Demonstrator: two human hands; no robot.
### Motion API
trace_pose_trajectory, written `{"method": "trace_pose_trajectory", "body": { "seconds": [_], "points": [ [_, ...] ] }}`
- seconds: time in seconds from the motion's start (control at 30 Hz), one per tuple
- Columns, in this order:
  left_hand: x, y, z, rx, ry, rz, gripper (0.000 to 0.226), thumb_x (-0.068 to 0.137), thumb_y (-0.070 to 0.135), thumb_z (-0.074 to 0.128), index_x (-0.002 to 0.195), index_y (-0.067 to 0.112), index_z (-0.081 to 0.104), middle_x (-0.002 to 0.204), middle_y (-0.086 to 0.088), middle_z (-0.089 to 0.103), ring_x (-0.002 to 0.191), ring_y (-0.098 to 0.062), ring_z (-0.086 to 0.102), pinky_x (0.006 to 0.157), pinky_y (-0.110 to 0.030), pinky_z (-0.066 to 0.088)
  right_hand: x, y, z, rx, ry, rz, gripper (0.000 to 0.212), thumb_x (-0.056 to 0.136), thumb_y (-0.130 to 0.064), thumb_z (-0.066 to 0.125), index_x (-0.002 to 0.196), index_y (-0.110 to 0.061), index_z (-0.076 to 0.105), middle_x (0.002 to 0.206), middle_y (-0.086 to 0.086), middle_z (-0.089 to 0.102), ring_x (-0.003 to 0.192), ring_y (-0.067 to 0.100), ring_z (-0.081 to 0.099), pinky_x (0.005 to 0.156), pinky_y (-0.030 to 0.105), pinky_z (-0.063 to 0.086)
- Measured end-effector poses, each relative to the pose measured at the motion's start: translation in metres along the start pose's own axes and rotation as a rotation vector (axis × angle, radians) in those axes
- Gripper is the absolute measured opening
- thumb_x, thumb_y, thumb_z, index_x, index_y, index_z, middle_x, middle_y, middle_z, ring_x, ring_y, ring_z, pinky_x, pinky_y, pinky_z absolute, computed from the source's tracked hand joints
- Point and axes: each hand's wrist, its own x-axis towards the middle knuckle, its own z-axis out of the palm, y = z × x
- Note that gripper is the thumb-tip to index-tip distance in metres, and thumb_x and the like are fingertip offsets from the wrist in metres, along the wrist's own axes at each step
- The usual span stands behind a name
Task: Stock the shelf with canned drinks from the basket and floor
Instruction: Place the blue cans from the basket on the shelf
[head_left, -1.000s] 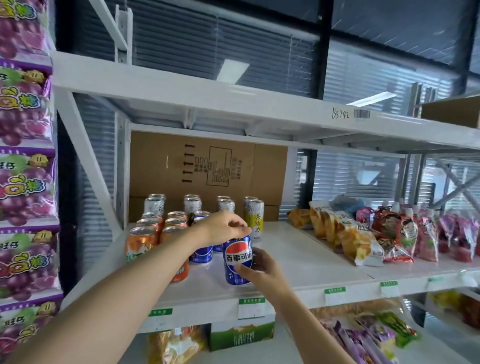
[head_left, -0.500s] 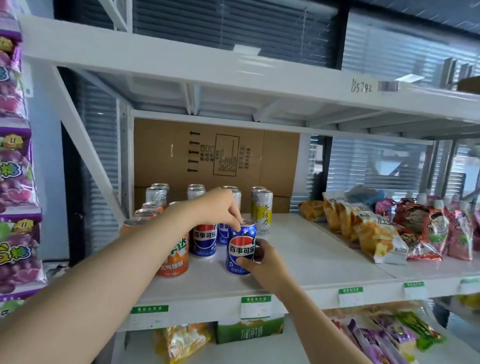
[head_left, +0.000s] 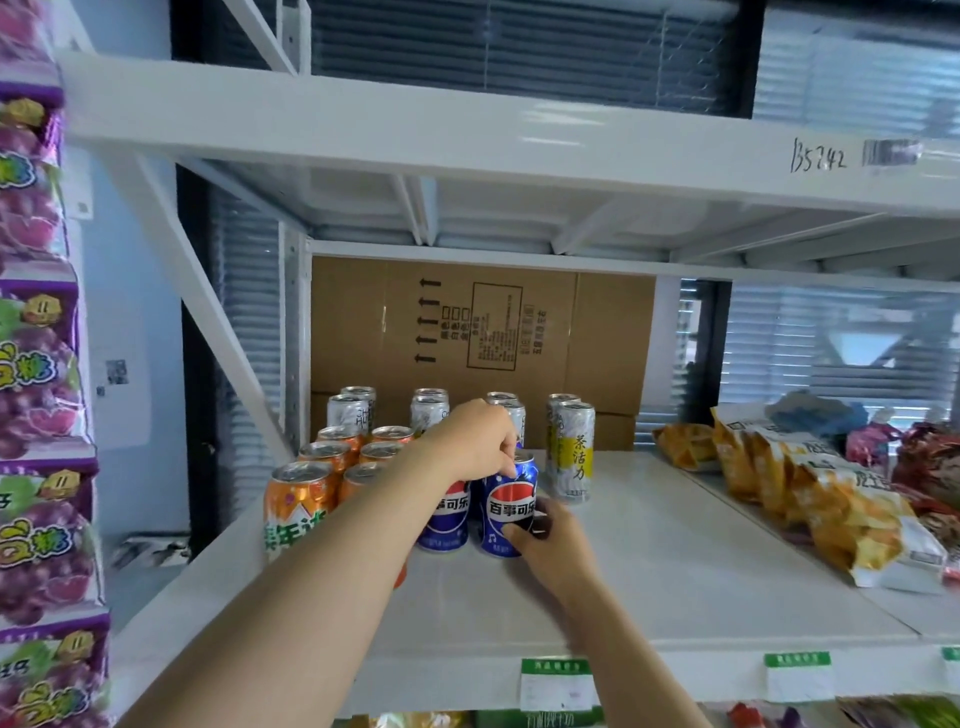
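Head view faces the shelf (head_left: 675, 571) closely, straight on.

1. On front blue can (head_left: 506, 501), white band: "百事可乐", set in a red, white and blue globe emblem.
2. On second blue can (head_left: 448, 512), just left of it: "事可乐"; first character out of sight.
3. On tall yellow-and-white can (head_left: 575, 457), read top to bottom: "茶活力".
4. On nearest orange can (head_left: 298, 504), green characters, partly hidden: "年" legible.
5. On upper shelf beam (head_left: 519, 130), handwritten in black: "B5742"; barcode sticker (head_left: 891, 152) beside it, blurred.
6. On cardboard box (head_left: 597, 338): column of left-pointing arrows; framed text block turned sideways, too small to read.
7. On purple bags (head_left: 36, 364), yellow characters: "糖" legible.
8. On green-topped price tags (head_left: 556, 686) at shelf edge: print blurred, unreadable.
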Motion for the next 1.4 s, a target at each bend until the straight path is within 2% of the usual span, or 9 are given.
{"method": "trace_pose_trajectory", "body": {
  "seconds": [0.17, 0.3, 0.47, 0.6, 0.7, 0.87, 0.97, 1.13, 1.4],
  "points": [
    [0.003, -0.005, -0.003, 0.001, -0.037, 0.006, 0.010, 0.082, 0.024, 0.075, 0.076, 0.020, 0.068, 0.087, 0.004, 0.067, 0.090, -0.015, 0.053, 0.089, -0.034, 0.044, -0.003, -0.002, -0.006, 0.031, 0.016, -0.013, 0.039, 0.080, -0.030, 0.077, 0.117, -0.025, 0.065, 0.105, -0.008, 0.072, 0.094, 0.011, 0.066, 0.088, 0.037, 0.055],
    [0.003, -0.008, -0.003, -0.003, -0.026, 0.020, 0.007, 0.083, 0.021, 0.074, 0.086, 0.015, 0.073, 0.090, 0.003, 0.068, 0.089, -0.014, 0.051, 0.074, -0.028, 0.038, -0.005, -0.002, -0.006, 0.026, 0.019, -0.007, 0.039, 0.078, -0.037, 0.078, 0.114, -0.026, 0.068, 0.102, -0.009, 0.072, 0.091, 0.011, 0.067, 0.084, 0.035, 0.055],
    [0.004, -0.013, -0.002, -0.008, -0.021, 0.013, 0.007, 0.083, 0.018, 0.074, 0.089, 0.015, 0.073, 0.099, 0.000, 0.070, 0.094, -0.014, 0.051, 0.079, -0.031, 0.041, -0.007, -0.005, -0.006, -0.047, 0.020, 0.014, 0.037, 0.077, -0.047, 0.076, 0.107, -0.027, 0.070, 0.097, -0.009, 0.073, 0.087, 0.012, 0.066, 0.071, 0.027, 0.050],
    [0.003, -0.016, 0.002, -0.017, -0.007, -0.002, 0.004, 0.082, 0.018, 0.075, 0.083, 0.019, 0.071, 0.097, 0.001, 0.070, 0.093, -0.015, 0.057, 0.086, -0.037, 0.047, -0.008, -0.007, -0.005, -0.064, 0.006, 0.036, 0.035, 0.077, -0.047, 0.075, 0.106, -0.029, 0.069, 0.096, -0.009, 0.074, 0.087, 0.012, 0.066, 0.075, 0.029, 0.052],
    [0.002, -0.016, 0.005, -0.042, 0.013, -0.014, 0.005, 0.082, 0.018, 0.074, 0.081, 0.019, 0.070, 0.098, 0.000, 0.071, 0.094, -0.017, 0.062, 0.082, -0.035, 0.049, -0.008, -0.007, -0.005, -0.047, -0.004, 0.039, 0.039, 0.075, -0.049, 0.075, 0.107, -0.028, 0.069, 0.096, -0.010, 0.074, 0.087, 0.011, 0.067, 0.080, 0.035, 0.055],
    [-0.007, -0.013, 0.005, -0.080, 0.047, -0.045, 0.012, 0.086, 0.017, 0.071, 0.097, 0.013, 0.072, 0.103, -0.002, 0.069, 0.095, -0.017, 0.056, 0.075, -0.031, 0.042, -0.009, -0.010, -0.007, 0.084, -0.003, 0.056, 0.048, 0.080, -0.045, 0.074, 0.118, -0.017, 0.066, 0.104, -0.002, 0.073, 0.093, 0.015, 0.068, 0.090, 0.043, 0.055],
    [-0.015, -0.010, 0.006, -0.116, 0.069, -0.067, 0.020, 0.088, 0.017, 0.068, 0.108, 0.014, 0.071, 0.111, -0.003, 0.069, 0.092, -0.016, 0.058, 0.075, -0.028, 0.042, -0.021, -0.026, -0.014, 0.134, -0.003, 0.092, 0.048, 0.090, -0.044, 0.064, 0.120, -0.006, 0.064, 0.106, 0.004, 0.071, 0.094, 0.015, 0.066, 0.089, 0.034, 0.054],
    [-0.034, -0.007, 0.009, -0.317, 0.358, -0.122, 0.021, 0.092, 0.019, 0.062, 0.113, 0.016, 0.067, 0.118, -0.001, 0.068, 0.107, -0.018, 0.062, 0.081, -0.025, 0.045, -0.040, -0.053, -0.022, 0.169, 0.131, 0.121, 0.032, 0.099, -0.038, 0.051, 0.106, -0.010, 0.064, 0.070, -0.007, 0.055, 0.066, 0.007, 0.050, 0.069, 0.030, 0.043],
    [-0.087, -0.003, 0.009, -0.493, 0.662, -0.087, 0.015, 0.094, 0.017, 0.060, 0.106, 0.012, 0.067, 0.105, -0.001, 0.069, 0.094, -0.008, 0.060, 0.077, -0.014, 0.045, -0.091, -0.072, -0.020, 0.085, 0.309, 0.083, 0.030, 0.098, -0.039, 0.048, 0.105, -0.015, 0.064, 0.095, 0.005, 0.069, 0.092, 0.024, 0.064, 0.086, 0.043, 0.054]
  ]
}}
